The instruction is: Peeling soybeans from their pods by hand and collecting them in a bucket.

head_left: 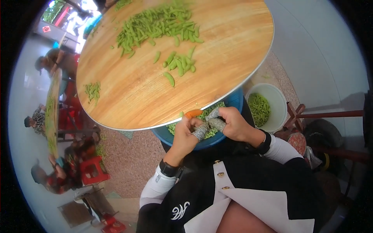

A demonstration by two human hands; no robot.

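My left hand (185,132) and my right hand (234,125) meet over a blue basin (238,101) at the table's near edge. Grey knitted covers sit on fingers of both hands, and an orange cover (193,113) wraps a left finger. Both hands are closed in a pinch, fingertips almost touching; what lies between them is too small and hidden to make out. Green shelled beans (211,132) fill the basin beneath. Ahead on the round wooden table (225,58) lie a small cluster of green soybean pods (179,64) and a single pod (169,79).
A large heap of pods (155,27) covers the table's far part, with green scraps (92,91) at its left. Right of the basin stands a white bucket (259,110) of pods, beside a wooden stool frame (294,116). Several people sit along another table (52,108) at left, near a red stool (93,171).
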